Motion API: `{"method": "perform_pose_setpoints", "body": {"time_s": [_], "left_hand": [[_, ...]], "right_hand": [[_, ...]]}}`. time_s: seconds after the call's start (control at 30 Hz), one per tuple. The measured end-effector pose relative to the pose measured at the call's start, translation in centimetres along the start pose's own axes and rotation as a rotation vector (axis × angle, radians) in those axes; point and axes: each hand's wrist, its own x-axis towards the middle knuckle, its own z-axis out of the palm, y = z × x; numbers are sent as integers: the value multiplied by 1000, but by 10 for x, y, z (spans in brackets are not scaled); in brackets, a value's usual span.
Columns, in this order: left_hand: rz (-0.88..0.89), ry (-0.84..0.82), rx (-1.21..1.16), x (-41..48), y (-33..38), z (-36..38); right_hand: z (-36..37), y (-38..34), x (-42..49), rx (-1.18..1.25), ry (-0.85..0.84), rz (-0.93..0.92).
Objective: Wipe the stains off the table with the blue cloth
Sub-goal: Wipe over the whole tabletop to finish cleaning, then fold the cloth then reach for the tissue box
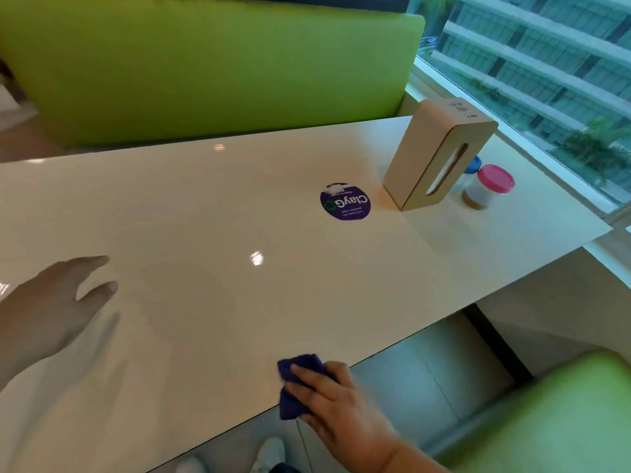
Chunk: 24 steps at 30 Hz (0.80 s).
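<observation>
My right hand (333, 401) grips the bunched blue cloth (294, 387) at the near edge of the glossy cream table (211, 213), fingers curled over it. Part of the cloth hangs past the table's edge. My left hand (51, 302) lies flat on the table at the left, fingers spread and straight. I can make out no distinct stain on the shiny surface; only light reflections show.
A round purple sticker (345, 201) lies on the table right of centre. Behind it stand a cardboard tissue box (433, 155), a pink-lidded jar (486, 187) and a blue-lidded jar (473, 164). Green benches (205, 70) flank the table; a window is at right.
</observation>
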Motion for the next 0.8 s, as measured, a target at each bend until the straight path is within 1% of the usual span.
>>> {"method": "perform_pose_setpoints", "body": {"time_s": [0.03, 0.07, 0.13, 0.17, 0.2, 0.23, 0.27, 0.33, 0.37, 0.4, 0.43, 0.5, 0.53, 0.63, 0.67, 0.73, 0.8], "left_hand": [[-36, -1, 29, -7, 7, -4], [-53, -3, 40, -11, 6, -7], [-74, -31, 73, -22, 7, -13], [-91, -54, 64, -27, 9, -17], [-102, -65, 40, -29, 9, -16], [-108, -65, 27, -33, 13, -22], [-107, -56, 27, -36, 15, -25], [-115, -44, 28, -43, 20, -34], [-123, -44, 26, -45, 24, -38], [-134, -56, 20, -47, 27, -42], [-148, -74, -13, -49, 31, -45], [-186, -139, -196, -53, 41, -48], [-237, -201, -315, -56, 47, -48], [-423, -429, -691, -61, 73, -51], [-444, -482, -820, -61, 80, -53], [-421, -494, -1058, -62, 94, -58], [-357, -429, -1240, -58, 104, -65]], "right_hand": [[1, -5, 3, 20, 17, -53], [0, -7, 8, 38, 48, -35], [-3, -11, 17, 35, 122, 112], [-1, -14, 19, 36, 117, 161], [2, -19, 21, 37, 81, 157], [6, -26, 22, 32, 26, 90], [12, -33, 22, 33, -55, -16], [15, -49, 30, 140, -241, -193], [11, -56, 38, 207, -292, -230], [4, -63, 49, 249, -296, -236], [-7, -70, 61, 284, -260, -212], [-34, -85, 90, 365, -115, -127], [-49, -92, 106, 389, -49, -91], [-84, -114, 151, 421, 70, -42], [-91, -121, 164, 428, 89, -33], [-101, -133, 187, 451, 96, -21], [-105, -144, 205, 481, 97, -37]]}}
